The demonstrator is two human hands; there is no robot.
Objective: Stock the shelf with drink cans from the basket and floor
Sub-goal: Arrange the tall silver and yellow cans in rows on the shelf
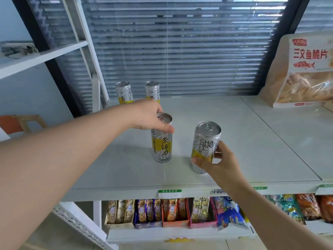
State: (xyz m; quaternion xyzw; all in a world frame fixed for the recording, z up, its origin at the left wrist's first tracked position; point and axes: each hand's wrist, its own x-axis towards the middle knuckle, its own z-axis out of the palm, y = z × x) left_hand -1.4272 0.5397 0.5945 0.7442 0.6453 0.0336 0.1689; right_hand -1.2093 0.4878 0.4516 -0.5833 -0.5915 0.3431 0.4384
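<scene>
Several tall silver-and-yellow drink cans stand on the white shelf [252,141]. Two cans [124,91] [152,90] stand upright at the back left. My left hand [147,116] grips the top rim of a third can [163,147], which stands upright on the shelf. My right hand [219,163] holds a fourth can [204,143] by its lower body, slightly tilted, its base at or just above the shelf near the front. No basket or floor cans are in view.
A large snack bag [304,73] leans at the back right of the shelf. Window blinds [180,47] close off the back. The lower shelf holds boxed snacks [162,212] and bags [288,208]. A white shelf upright [86,33] and another shelf stand at left.
</scene>
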